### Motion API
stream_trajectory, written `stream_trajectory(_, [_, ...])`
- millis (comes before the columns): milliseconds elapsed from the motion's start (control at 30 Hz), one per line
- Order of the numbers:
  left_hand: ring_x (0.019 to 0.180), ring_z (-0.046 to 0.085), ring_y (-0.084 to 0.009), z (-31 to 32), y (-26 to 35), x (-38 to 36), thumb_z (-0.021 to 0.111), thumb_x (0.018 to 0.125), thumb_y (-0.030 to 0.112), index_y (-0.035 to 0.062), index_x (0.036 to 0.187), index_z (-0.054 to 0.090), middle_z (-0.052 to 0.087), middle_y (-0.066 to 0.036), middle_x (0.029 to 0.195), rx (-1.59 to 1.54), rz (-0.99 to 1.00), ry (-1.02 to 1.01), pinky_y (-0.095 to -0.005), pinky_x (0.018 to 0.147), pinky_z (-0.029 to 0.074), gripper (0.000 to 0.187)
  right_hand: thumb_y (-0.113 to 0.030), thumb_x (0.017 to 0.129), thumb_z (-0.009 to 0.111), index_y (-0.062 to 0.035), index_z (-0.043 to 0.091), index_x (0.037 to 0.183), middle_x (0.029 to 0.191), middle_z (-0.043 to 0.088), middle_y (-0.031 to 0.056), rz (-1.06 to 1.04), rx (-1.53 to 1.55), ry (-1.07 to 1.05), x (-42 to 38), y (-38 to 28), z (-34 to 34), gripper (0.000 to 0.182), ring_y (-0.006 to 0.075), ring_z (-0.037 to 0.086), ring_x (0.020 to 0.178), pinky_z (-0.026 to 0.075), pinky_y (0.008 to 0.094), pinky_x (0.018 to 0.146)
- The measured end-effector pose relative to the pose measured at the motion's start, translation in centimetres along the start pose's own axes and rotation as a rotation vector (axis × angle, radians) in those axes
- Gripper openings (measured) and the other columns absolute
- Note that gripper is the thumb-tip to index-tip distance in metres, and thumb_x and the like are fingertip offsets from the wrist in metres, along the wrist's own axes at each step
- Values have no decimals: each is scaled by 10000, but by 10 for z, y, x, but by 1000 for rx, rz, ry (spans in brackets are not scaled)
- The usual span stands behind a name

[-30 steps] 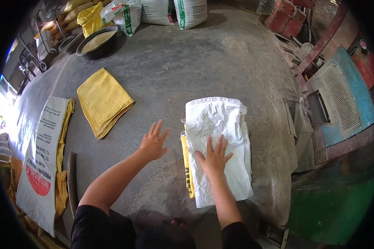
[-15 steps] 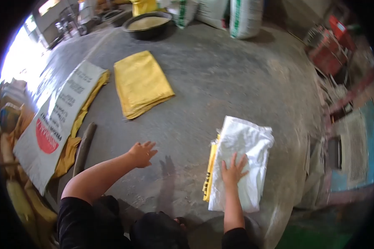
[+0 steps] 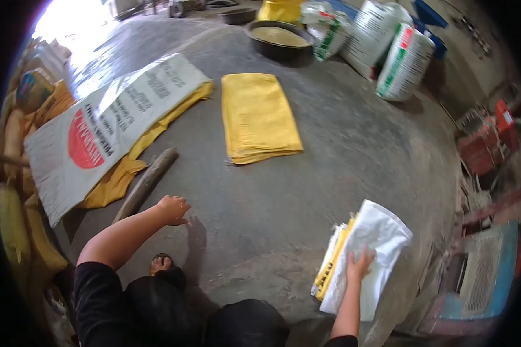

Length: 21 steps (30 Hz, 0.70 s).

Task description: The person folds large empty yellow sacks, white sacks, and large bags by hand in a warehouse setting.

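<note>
Grey concrete floor [image 3: 341,162] is stretching around us, brightening into glare at the far left. On the left we are seeing a grey printed sack [image 3: 121,118] lying over yellow sacking [image 3: 113,180], while a blue machine panel [image 3: 509,263] is standing at the near right. Plump white sacks [image 3: 408,63] are standing at the far right. Toward the far middle, a folded yellow stack [image 3: 260,115] is lying on the floor. At the near right, the folded white sack [image 3: 388,234] is lying under our right hand [image 3: 359,264], with yellow and white edges showing along its left side. A black basin [image 3: 279,53] is holding pale grain [image 3: 281,36] at the far side, and a wooden stick [image 3: 150,180] is lying near the printed sack. Our right fingers are spreading across the white sack, visibly grasping nothing. Our left hand [image 3: 173,210] is hovering empty near the stick, its fingers loosely extended and slightly bent.
</note>
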<state>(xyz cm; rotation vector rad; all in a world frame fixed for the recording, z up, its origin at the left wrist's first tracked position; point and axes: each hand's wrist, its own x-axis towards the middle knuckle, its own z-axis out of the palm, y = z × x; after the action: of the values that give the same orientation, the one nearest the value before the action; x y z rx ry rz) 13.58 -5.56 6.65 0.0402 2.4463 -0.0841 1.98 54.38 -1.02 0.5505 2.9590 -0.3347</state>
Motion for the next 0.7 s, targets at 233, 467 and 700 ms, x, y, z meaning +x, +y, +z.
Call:
stream_trajectory(233, [1128,504,-312,86,-108,-16,615,793,330,100,1184,535,517,-136,1229,-398,-165,252,-405,917,438,461,-290,787,638,-90,440,1313,1486,191,152,-130,-19,287,-20,-11,10,596,349,202,1358,180,666,992])
stream_trajectory(467, [1074,518,-333,160,-221,-28,601,784,217,63,1072,566,550,-160,1146,-650,-445,633,-406,897,437,329,-165,790,606,-33,468,1271,1451,250,208,-125,-117,390,-48,-75,-7,518,365,269,1328,286,525,1017])
stream_trajectory(700, [1179,446,-362,179,-237,15,550,857,305,24,1175,527,468,-200,1272,-700,-618,844,-422,960,388,425,-160,772,637,-24,419,1285,1345,402,214,-825,-180,-21,-59,-246,23,575,370,330,1286,287,432,1053])
